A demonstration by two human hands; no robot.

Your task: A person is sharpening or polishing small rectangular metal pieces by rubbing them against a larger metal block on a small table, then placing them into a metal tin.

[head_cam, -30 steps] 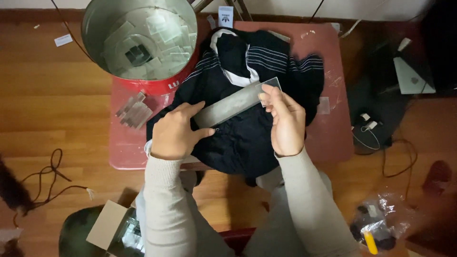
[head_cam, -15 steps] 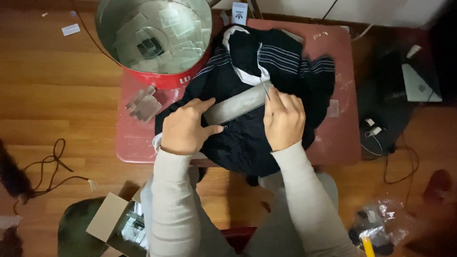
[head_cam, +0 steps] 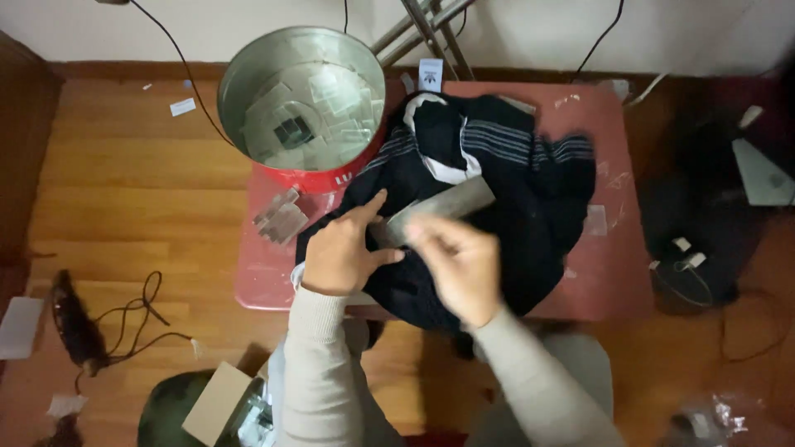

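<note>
A dark garment (head_cam: 505, 207) with grey stripes and a white collar lies bunched on a small red table (head_cam: 613, 248). A flat grey strip (head_cam: 451, 203) rests across the garment. My left hand (head_cam: 344, 252) grips the strip's left end, index finger stretched up along it. My right hand (head_cam: 460, 265) is blurred, just below the strip's middle, fingers apart; whether it touches the strip is unclear.
A large round metal tin (head_cam: 302, 103) with a red side stands at the table's back left, holding clear packets. Small clear packets (head_cam: 281, 217) lie by it. Cables (head_cam: 137, 319) lie on the wooden floor at left, a dark bag (head_cam: 704, 223) at right.
My right hand has left the strip's right end and moved left and down toward the middle. The left hand stays at the left end. The view has shifted.
</note>
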